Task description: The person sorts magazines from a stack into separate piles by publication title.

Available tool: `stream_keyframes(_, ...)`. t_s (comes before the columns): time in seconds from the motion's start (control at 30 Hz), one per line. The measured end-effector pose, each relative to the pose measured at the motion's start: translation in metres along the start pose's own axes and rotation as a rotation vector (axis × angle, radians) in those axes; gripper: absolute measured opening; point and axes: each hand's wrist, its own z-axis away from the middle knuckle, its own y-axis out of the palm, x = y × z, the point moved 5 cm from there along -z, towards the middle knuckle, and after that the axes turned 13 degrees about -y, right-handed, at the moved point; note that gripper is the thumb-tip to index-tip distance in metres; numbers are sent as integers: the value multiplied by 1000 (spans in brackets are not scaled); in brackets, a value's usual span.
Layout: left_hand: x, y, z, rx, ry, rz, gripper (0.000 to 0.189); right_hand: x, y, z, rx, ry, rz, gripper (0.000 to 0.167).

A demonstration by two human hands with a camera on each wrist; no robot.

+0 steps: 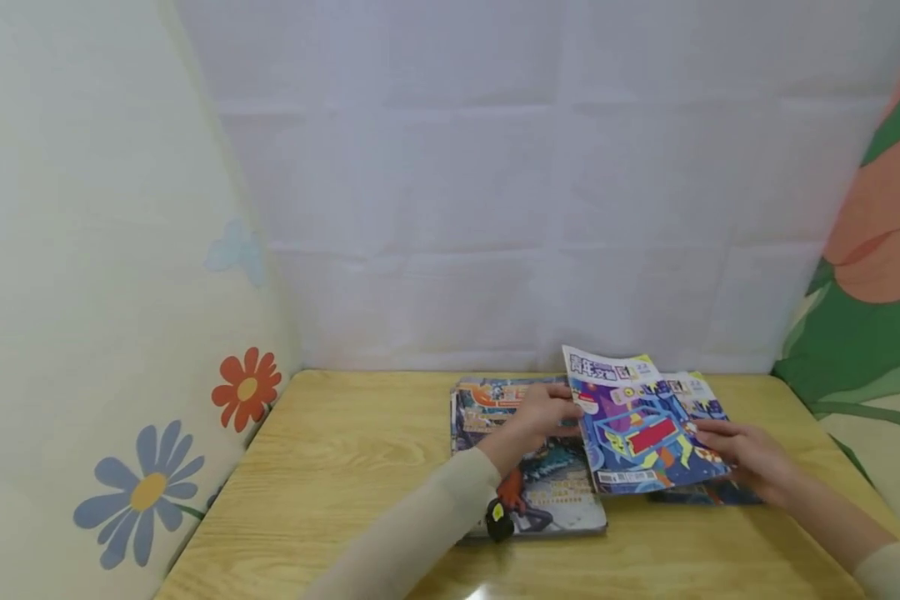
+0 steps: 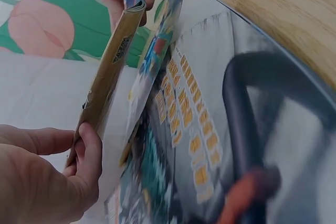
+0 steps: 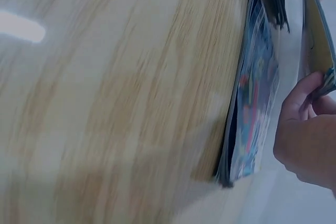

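The left hand (image 1: 546, 412) and the right hand (image 1: 753, 457) pinch with fingers opposite sides of the purple magazine (image 1: 637, 421), raised above the worktop (image 1: 345, 483), between the magazine stack (image 1: 566, 512) and another magazine (image 1: 707, 400). Equal, gentle pinching should prevent bending or slipping

A: Head cam, ctr-right: lower mag (image 1: 701, 402) hidden?
B: Mostly, by the held mag (image 1: 637, 433). L hand (image 1: 543, 412) & sleeve (image 1: 423, 521) cover part of the stack (image 1: 570, 518); its gold print (image 1: 558, 492)'s too small to read there.
A: Black thing (image 1: 499, 521), btm ctr?
B: Can't ID.
A: Wrist cams?
B: L one: stack cut off at R & btm edges, blurred lower R. R one: R hand (image 3: 310, 135) cut off at R edge.
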Motion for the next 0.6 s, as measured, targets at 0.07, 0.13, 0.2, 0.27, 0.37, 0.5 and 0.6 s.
stream_keyframes(0.07,2,8,-6,9,-13,3,39,-1,-11,2,-16,4,-15,31)
stream_keyframes(0.13,4,16,-10,8,-29,2,41,-2,-20,4,-31,8,8,40)
stream_keyframes(0.2,7,24,-16,0,-47,16,41,-3,-28,5,-39,12,45,50)
stream_keyframes(0.27,11,34,-21,-22,-71,32,40,-4,-36,8,-57,18,95,57)
stream_keyframes(0.37,16,50,-30,-69,-105,46,38,-4,-49,11,-84,28,161,60)
stream_keyframes(0.5,20,67,-38,-102,-137,56,38,-3,-63,15,-101,5,207,59)
stream_keyframes(0.6,21,75,-42,-117,-141,50,38,-3,-71,16,-115,-25,217,55)
